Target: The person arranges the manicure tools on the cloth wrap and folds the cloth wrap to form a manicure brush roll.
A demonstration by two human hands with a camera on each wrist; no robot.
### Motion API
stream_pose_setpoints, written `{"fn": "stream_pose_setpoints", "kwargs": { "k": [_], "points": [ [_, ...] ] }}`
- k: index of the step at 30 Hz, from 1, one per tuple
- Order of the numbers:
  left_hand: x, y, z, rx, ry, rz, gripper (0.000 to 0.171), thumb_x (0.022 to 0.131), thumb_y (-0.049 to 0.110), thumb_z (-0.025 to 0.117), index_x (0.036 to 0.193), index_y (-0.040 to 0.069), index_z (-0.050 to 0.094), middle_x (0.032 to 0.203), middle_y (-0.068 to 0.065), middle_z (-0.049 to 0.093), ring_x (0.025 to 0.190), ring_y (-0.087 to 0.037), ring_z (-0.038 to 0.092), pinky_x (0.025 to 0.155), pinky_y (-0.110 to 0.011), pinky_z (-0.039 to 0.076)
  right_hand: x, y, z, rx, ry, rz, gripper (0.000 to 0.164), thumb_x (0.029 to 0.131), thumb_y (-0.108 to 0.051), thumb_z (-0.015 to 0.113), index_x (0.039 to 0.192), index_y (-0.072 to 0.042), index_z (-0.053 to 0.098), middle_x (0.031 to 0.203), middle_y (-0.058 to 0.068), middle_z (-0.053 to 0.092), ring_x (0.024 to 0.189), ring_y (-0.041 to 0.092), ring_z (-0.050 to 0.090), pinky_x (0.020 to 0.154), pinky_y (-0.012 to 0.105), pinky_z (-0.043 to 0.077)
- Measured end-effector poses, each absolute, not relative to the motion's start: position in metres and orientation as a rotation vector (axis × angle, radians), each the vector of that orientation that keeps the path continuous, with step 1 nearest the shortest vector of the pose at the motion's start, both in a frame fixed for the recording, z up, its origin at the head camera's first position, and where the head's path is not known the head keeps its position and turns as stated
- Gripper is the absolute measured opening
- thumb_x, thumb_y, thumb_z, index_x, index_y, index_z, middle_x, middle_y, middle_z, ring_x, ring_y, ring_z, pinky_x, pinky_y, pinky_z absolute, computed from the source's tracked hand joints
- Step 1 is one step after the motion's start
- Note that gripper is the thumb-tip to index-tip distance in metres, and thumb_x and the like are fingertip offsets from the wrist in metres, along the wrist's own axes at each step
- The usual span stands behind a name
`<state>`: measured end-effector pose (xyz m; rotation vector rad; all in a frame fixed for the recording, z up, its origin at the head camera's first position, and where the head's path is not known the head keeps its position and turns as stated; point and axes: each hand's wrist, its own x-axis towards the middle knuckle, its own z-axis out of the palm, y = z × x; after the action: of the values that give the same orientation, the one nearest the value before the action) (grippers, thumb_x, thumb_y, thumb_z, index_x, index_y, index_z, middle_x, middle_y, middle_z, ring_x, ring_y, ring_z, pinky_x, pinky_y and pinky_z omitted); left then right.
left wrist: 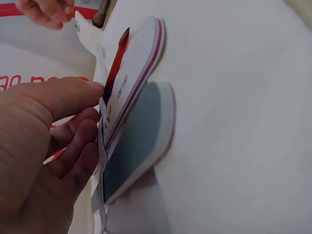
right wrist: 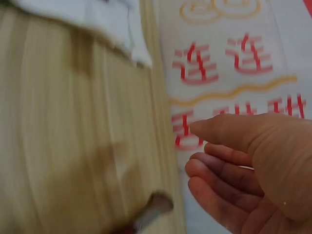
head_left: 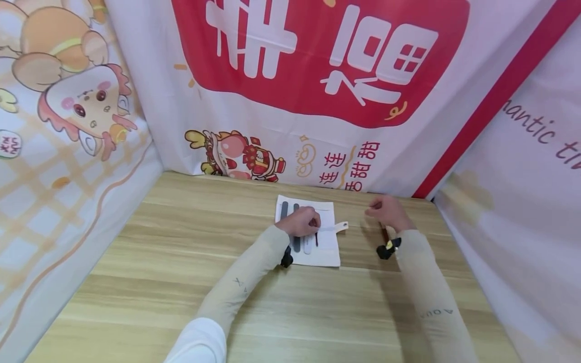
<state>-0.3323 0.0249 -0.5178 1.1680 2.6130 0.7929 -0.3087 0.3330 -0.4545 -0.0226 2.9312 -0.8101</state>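
Observation:
My left hand is over a white fabric tool holder on the wooden table. In the left wrist view its thumb and fingers pinch a thin elastic band on the holder. Tucked behind that band are a slim red pointed stick, a white nail file printed 100/180 and a grey-blue nail file. Another grey file lies at the holder's left side. My right hand hovers to the right of the holder, fingers loosely curled with nothing between them.
A brush, blurred in the right wrist view, lies on the table below my right hand. The holder's snap strap sticks out to the right. Printed cloth hangs behind the table and along both sides.

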Motion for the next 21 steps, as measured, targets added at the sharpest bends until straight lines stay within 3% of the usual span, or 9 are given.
{"fn": "stream_pose_setpoints", "kwargs": {
  "k": [9, 21],
  "points": [
    [-0.329, 0.03, -0.514, 1.1, 2.608, 0.764, 0.009, 0.1, 0.011, 0.071, 0.099, 0.01, 0.079, 0.099, -0.001, 0.075, 0.096, -0.015, 0.065, 0.096, -0.033, 0.053, -0.289, 0.392, -0.488, 0.133, 3.053, -0.859, 0.025, 0.097, -0.021, 0.073, 0.104, 0.003, 0.074, 0.102, 0.02, 0.075, 0.094, 0.03, 0.067, 0.078, 0.037, 0.054],
    [-0.325, 0.028, -0.511, 1.054, 2.597, 0.812, 0.01, 0.099, 0.01, 0.071, 0.095, 0.009, 0.08, 0.091, -0.001, 0.074, 0.086, -0.013, 0.062, 0.087, -0.029, 0.052, -0.29, 0.39, -0.511, 0.275, 3.009, -0.872, 0.033, 0.099, -0.029, 0.071, 0.107, 0.002, 0.078, 0.1, 0.016, 0.078, 0.092, 0.028, 0.067, 0.072, 0.029, 0.048]
  ]
}}
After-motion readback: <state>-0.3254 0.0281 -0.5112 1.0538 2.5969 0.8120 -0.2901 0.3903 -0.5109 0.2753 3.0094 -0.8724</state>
